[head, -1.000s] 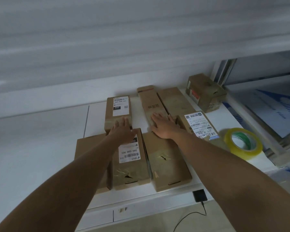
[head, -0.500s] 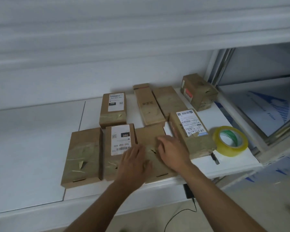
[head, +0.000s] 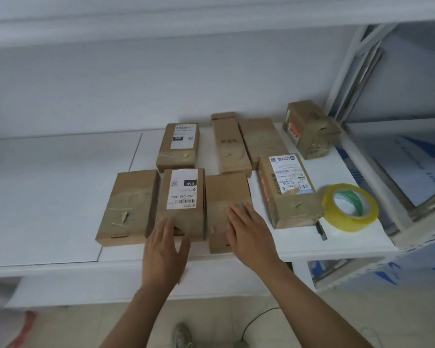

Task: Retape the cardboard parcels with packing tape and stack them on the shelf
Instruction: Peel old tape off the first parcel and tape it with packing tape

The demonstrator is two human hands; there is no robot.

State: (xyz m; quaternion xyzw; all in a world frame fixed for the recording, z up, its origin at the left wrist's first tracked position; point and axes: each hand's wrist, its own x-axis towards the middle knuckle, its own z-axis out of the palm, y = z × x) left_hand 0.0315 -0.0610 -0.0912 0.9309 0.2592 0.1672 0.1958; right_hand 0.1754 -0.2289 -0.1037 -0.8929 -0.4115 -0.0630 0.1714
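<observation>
Your parcels lie flat on the white shelf (head: 48, 197), laid out singly so each taped seam can be reached.

Both hands are spread flat at the front edge: your left hand (head: 165, 249) rests on the near end of the labelled parcel (head: 182, 204), your right hand (head: 249, 234) on the plain parcel (head: 224, 194) just beside it, likely squaring them up. The tape roll (head: 349, 207) sits near the front right corner, within your right hand's reach.
</observation>
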